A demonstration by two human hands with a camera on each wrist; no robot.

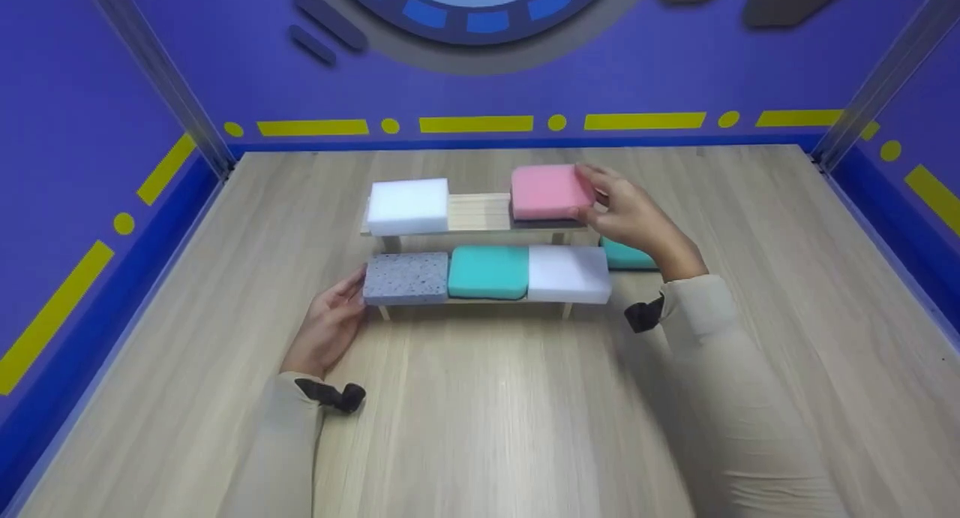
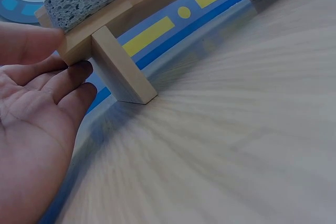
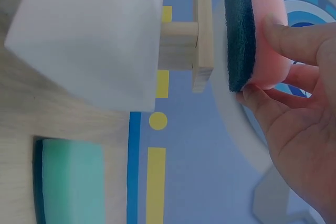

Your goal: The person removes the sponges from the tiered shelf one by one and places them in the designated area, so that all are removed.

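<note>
My right hand pinches a pink sponge with a dark scouring layer underneath, thumb and fingers at its right end. In the right wrist view a gap shows between that scouring layer and the upper wooden shelf. At the lower shelf's left end, my left hand grips the wooden rack, thumb at the front corner by the grey speckled sponge and fingers beneath. Beside the grey sponge lie a green sponge and a white sponge. Another white sponge sits on the upper shelf's left.
Another green sponge with a dark underside lies on the wooden table, right of the rack and partly behind my right forearm. Blue panels with yellow marks enclose the table at the back and sides.
</note>
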